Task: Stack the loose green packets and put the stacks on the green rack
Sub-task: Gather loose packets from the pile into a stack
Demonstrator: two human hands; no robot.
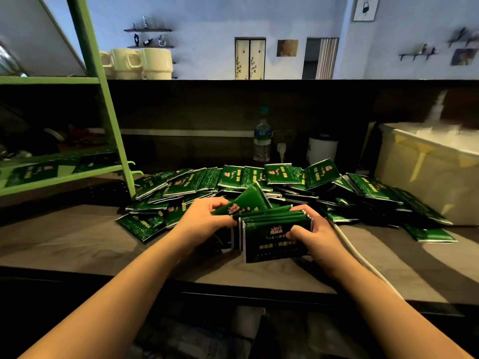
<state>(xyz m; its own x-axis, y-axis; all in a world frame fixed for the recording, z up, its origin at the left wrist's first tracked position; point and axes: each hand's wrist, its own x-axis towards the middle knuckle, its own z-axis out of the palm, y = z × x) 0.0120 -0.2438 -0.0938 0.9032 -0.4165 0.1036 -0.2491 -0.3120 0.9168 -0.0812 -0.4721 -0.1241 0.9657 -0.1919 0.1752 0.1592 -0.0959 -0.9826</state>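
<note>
Right now the right hand [315, 235] grips a stack of green packets [276, 235] standing on edge, printed face toward the person, long axis running left–right. Its left end meets the left hand [207, 216], which pinches one tilted packet [245, 202] behind the stack. Loose packets [259, 182] litter the wooden counter [77, 244] — the green rack [108, 120] stands far left, a water bottle [262, 141] behind.
</note>
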